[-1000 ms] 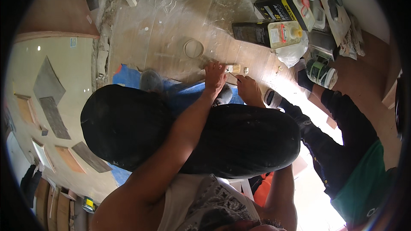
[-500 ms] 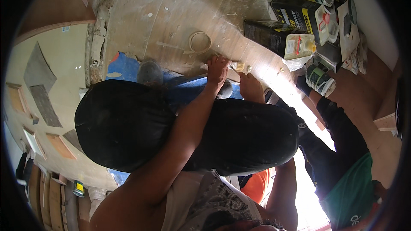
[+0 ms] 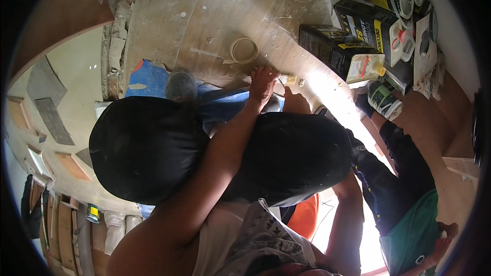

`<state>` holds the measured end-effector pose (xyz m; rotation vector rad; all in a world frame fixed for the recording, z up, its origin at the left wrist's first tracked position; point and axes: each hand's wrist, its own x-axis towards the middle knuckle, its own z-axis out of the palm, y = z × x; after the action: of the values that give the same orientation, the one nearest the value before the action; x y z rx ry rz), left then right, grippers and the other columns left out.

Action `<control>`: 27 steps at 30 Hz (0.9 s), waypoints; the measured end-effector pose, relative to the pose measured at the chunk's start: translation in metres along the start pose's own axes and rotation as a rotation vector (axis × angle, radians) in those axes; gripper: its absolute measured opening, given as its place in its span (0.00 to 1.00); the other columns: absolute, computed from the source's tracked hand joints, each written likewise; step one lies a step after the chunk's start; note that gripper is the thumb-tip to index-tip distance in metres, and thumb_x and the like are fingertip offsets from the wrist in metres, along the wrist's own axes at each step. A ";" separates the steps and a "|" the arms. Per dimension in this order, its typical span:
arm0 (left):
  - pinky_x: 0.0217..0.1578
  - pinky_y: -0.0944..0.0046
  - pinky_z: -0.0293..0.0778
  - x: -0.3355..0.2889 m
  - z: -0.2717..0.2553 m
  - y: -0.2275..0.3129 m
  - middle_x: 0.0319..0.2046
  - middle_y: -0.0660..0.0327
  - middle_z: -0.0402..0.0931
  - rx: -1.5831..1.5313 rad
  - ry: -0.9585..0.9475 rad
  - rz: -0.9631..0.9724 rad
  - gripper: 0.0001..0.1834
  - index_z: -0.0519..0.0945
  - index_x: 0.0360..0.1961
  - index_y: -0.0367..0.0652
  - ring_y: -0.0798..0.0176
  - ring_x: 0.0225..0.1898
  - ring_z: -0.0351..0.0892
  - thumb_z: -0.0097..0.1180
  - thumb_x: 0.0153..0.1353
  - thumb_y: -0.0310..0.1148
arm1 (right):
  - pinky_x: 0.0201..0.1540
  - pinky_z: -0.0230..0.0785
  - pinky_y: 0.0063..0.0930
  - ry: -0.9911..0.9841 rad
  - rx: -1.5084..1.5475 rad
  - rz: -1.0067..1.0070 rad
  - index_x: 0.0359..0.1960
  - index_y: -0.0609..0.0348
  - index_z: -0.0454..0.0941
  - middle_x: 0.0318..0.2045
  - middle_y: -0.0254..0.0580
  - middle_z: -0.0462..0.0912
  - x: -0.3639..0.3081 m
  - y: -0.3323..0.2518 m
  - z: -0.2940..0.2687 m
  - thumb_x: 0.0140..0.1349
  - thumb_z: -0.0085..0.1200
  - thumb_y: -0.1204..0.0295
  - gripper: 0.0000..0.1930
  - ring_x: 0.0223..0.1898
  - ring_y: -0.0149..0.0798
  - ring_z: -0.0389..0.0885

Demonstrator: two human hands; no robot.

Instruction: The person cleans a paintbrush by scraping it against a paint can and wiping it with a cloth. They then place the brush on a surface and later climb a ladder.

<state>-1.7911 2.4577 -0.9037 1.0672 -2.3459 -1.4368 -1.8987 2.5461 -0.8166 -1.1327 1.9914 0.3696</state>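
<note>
Paintbrush [image 3: 287,78] — gripped in left hand [image 3: 263,83].

Tape roll [image 3: 244,50] mid-board [image 3: 204,15]; black cans [image 3: 353,38] at its right edge, blue sheet [image 3: 148,79] at its near edge, rubble [image 3: 113,46] along left edge.

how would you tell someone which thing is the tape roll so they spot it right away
Start at the dusty wooden board across the top of the view, then find the left hand pressed on its near edge. Just up and left of it lies the tape roll, a flat pale open ring, unlike the boxy dark cans to the right.
</note>
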 end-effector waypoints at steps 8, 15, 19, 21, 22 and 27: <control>0.47 0.51 0.64 0.001 -0.003 0.014 0.38 0.66 0.74 0.027 -0.024 0.022 0.19 0.83 0.44 0.57 0.58 0.47 0.72 0.67 0.48 0.30 | 0.23 0.64 0.25 -0.076 1.134 0.096 0.52 0.57 0.71 0.26 0.39 0.79 -0.022 0.048 0.018 0.73 0.43 0.64 0.14 0.20 0.31 0.72; 0.46 0.52 0.64 0.001 0.000 -0.009 0.36 0.66 0.73 0.080 0.027 -0.020 0.20 0.83 0.45 0.57 0.59 0.45 0.72 0.68 0.49 0.31 | 0.32 0.74 0.35 -0.068 0.053 0.368 0.51 0.59 0.71 0.34 0.46 0.85 0.007 -0.038 -0.036 0.68 0.47 0.66 0.14 0.29 0.45 0.83; 0.46 0.51 0.64 -0.001 0.001 -0.007 0.35 0.66 0.72 0.016 0.015 -0.026 0.20 0.83 0.45 0.57 0.59 0.44 0.72 0.68 0.49 0.30 | 0.33 0.74 0.33 -0.052 -0.044 0.222 0.53 0.58 0.71 0.31 0.43 0.82 0.001 -0.031 -0.026 0.69 0.46 0.67 0.14 0.31 0.43 0.82; 0.47 0.51 0.64 0.001 -0.001 -0.004 0.37 0.64 0.73 0.005 -0.013 -0.015 0.17 0.84 0.44 0.57 0.58 0.46 0.71 0.66 0.51 0.32 | 0.33 0.74 0.32 -0.032 0.067 0.161 0.54 0.58 0.71 0.30 0.41 0.81 0.004 -0.012 -0.012 0.69 0.46 0.67 0.15 0.32 0.42 0.82; 0.47 0.51 0.64 0.002 -0.003 -0.001 0.38 0.63 0.74 -0.002 -0.032 -0.008 0.15 0.84 0.44 0.56 0.57 0.47 0.71 0.64 0.52 0.33 | 0.34 0.74 0.32 -0.023 0.127 0.130 0.54 0.58 0.71 0.29 0.40 0.81 0.003 0.000 -0.004 0.70 0.46 0.67 0.15 0.32 0.41 0.82; 0.48 0.52 0.64 0.005 -0.007 0.005 0.38 0.65 0.74 0.046 -0.036 -0.026 0.14 0.85 0.43 0.56 0.58 0.48 0.71 0.64 0.52 0.33 | 0.35 0.73 0.29 -0.021 0.838 -0.375 0.57 0.57 0.72 0.26 0.35 0.78 -0.001 0.057 0.020 0.71 0.45 0.67 0.16 0.34 0.39 0.80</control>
<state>-1.7934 2.4510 -0.8971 1.0964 -2.4104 -1.4294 -1.9354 2.5908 -0.8359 -0.8926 1.5931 -0.5976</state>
